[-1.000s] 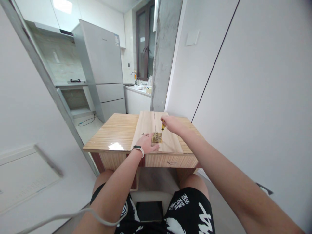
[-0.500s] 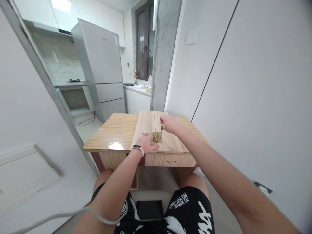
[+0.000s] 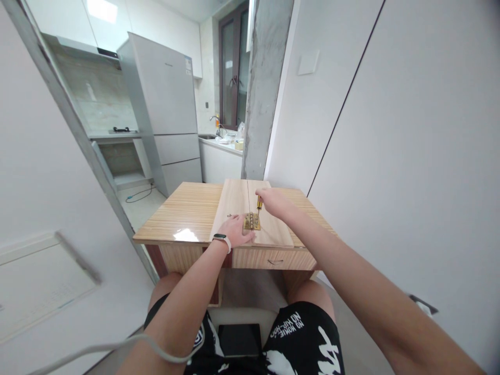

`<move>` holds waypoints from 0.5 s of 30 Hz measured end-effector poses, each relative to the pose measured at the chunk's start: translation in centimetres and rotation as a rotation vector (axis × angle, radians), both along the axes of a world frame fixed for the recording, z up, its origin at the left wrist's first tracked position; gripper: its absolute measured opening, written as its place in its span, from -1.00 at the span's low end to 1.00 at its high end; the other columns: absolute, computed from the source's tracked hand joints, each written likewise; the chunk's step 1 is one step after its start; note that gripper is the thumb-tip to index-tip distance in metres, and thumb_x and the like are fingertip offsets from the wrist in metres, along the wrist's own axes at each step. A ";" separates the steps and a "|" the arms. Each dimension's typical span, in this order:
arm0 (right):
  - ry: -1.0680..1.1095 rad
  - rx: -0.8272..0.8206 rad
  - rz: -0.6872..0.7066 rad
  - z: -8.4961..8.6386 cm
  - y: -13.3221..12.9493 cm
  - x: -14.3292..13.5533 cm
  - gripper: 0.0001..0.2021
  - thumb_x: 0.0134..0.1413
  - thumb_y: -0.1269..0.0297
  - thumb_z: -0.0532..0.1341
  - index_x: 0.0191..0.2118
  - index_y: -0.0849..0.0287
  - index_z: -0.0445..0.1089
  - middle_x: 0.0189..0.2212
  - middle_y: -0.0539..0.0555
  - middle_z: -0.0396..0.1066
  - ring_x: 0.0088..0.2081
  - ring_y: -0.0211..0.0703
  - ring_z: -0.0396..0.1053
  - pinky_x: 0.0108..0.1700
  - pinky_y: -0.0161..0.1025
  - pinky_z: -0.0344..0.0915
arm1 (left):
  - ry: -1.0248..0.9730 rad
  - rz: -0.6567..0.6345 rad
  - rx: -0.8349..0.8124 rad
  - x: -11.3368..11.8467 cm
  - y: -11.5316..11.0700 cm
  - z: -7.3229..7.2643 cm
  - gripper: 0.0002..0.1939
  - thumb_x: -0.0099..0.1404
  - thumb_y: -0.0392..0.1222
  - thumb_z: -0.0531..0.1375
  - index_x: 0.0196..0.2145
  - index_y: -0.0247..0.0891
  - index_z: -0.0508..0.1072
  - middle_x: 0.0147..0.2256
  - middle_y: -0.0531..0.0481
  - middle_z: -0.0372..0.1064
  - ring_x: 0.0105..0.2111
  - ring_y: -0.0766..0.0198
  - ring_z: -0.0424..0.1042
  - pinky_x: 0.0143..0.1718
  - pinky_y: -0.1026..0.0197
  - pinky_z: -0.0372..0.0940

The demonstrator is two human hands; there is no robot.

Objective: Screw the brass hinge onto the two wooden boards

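Two pale wooden boards lie side by side on the wooden desk, with a thin seam between them. A brass hinge lies across the seam near the front. My right hand is closed round the yellow handle of a screwdriver, held upright with its shaft down at the hinge's right leaf. My left hand rests with fingers spread on the boards, against the hinge's left and front side. Just beyond its fingertips, a small metal piece lies on the left board.
The desk front has a drawer with a handle. A black flat object lies between my legs. A grey cable crosses my left forearm. A fridge and sink counter stand beyond; a white wall rises at the right.
The view has shifted very slightly. My right hand shows more of the yellow handle below its fingers; the screwdriver is still at the hinge. My left hand stays in place.
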State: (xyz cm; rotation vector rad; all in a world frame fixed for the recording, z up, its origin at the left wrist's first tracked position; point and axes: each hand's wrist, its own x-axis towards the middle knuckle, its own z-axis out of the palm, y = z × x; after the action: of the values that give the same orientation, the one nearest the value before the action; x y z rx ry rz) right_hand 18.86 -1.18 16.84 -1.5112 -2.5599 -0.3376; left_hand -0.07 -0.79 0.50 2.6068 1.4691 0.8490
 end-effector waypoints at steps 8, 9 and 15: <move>-0.222 0.005 0.040 1.4 0.4 1.3 -0.75 0.33 0.49 0.04 -0.04 0.19 0.43 -0.09 0.25 0.52 -0.05 -0.02 0.47 -0.09 -0.21 0.26 | 0.014 0.016 -0.027 -0.2 0.3 -0.2 -0.21 0.26 0.28 0.20 0.28 -0.22 0.20 0.11 -0.24 0.41 0.21 -0.08 0.30 0.21 -0.05 0.22; -0.230 0.001 0.048 1.5 0.5 1.2 -0.75 0.32 0.49 0.05 -0.04 0.20 0.44 -0.09 0.26 0.52 -0.04 -0.02 0.46 -0.07 -0.21 0.27 | 0.015 0.016 -0.025 -0.2 0.3 -0.3 -0.22 0.26 0.28 0.20 0.28 -0.22 0.21 0.11 -0.24 0.41 0.21 -0.08 0.30 0.21 -0.05 0.22; -0.240 -0.030 0.035 1.8 0.6 0.2 -0.77 0.29 0.41 0.12 -0.06 0.26 0.49 -0.07 0.30 0.53 -0.01 0.03 0.48 -0.02 -0.21 0.31 | 0.021 -0.006 0.001 -0.2 0.5 -0.4 -0.21 0.26 0.29 0.20 0.26 -0.28 0.23 0.11 -0.26 0.42 0.20 -0.08 0.31 0.21 -0.03 0.22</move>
State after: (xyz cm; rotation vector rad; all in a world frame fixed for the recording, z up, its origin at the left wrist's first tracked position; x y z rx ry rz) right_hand 19.03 -0.59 18.65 -1.5179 -2.7809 -0.5069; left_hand -0.27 -0.34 0.06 2.6276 1.4662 0.8240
